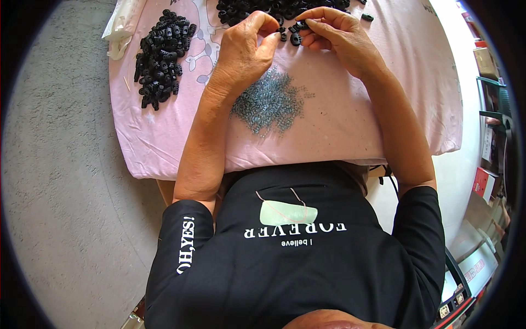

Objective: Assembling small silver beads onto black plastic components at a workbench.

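My left hand has its thumb and fingers curled toward each other at the near edge of a large pile of black plastic cord-lock pieces. Small black parts show at its fingertips, but whether it grips one I cannot make out. In my right hand, thumb and forefinger pinch a black cord lock. Just below that lies a loose black cord-lock piece, apart from the big pile. Nearer to me, a heap of small metal coil springs spreads over the cloth between my forearms.
A second pile of black cord locks sits on the left of the pink cloth covering the table. Beside it are thin wooden sticks and a white plastic bag. Shelves with boxes stand at the right.
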